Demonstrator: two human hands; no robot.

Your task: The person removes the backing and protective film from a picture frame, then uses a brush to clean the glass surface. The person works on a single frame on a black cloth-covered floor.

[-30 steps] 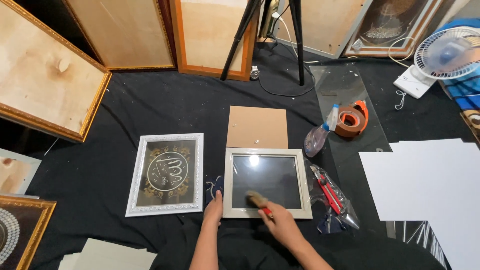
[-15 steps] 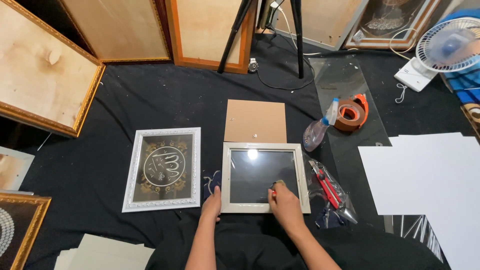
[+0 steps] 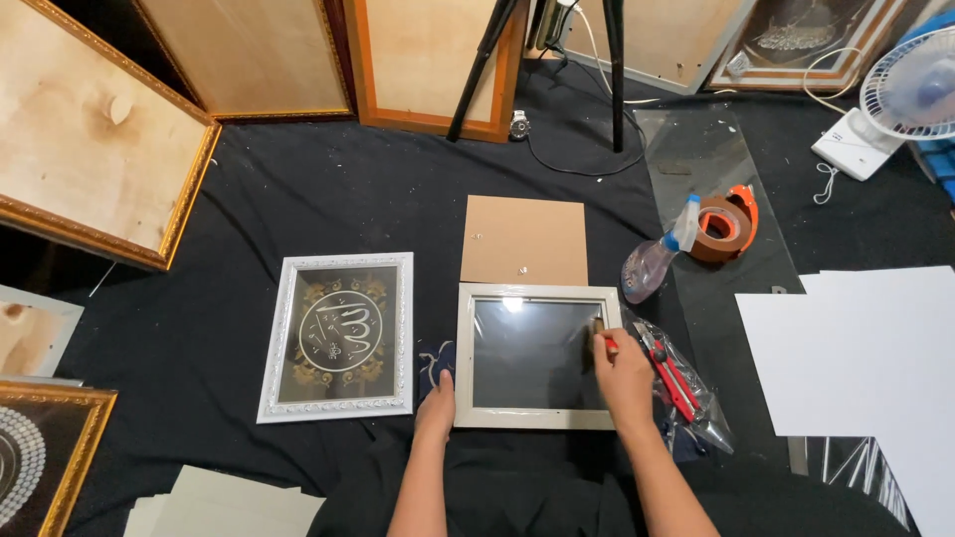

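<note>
A pale wooden picture frame with dark glass lies flat on black cloth in front of me. My left hand presses on its lower left corner. My right hand is over the frame's right side and grips a small brush with a red handle, its bristles touching the glass near the upper right. Just beyond the frame lies a brown backing board. To the left, a white ornate frame holds a dark and gold round design.
A spray bottle and an orange tape dispenser lie right of the board. A plastic bag with a red tool sits beside my right hand. White sheets, a fan, tripod legs and large frames surround the cloth.
My right hand has carried the brush from the glass's lower middle up to its right edge. My left hand has stayed at the lower left corner.
</note>
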